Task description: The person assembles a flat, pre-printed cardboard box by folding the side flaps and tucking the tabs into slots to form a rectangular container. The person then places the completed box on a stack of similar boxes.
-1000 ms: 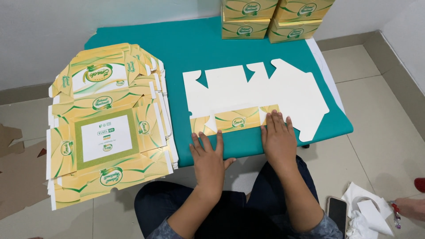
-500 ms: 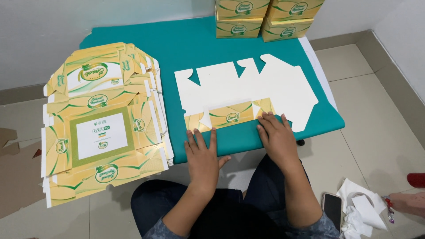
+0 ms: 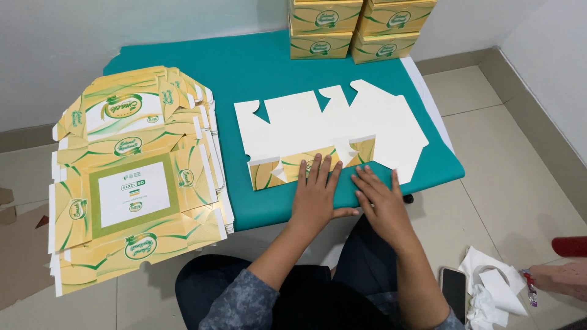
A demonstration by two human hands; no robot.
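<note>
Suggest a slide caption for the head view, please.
Both hands, left hand and right hand, press a folded flap of a flat carton blank on a teal table.

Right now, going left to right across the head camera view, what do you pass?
Stack of flat printed cartons → white unfolded carton blank → left hand → right hand → dark phone → crumpled white paper
</note>
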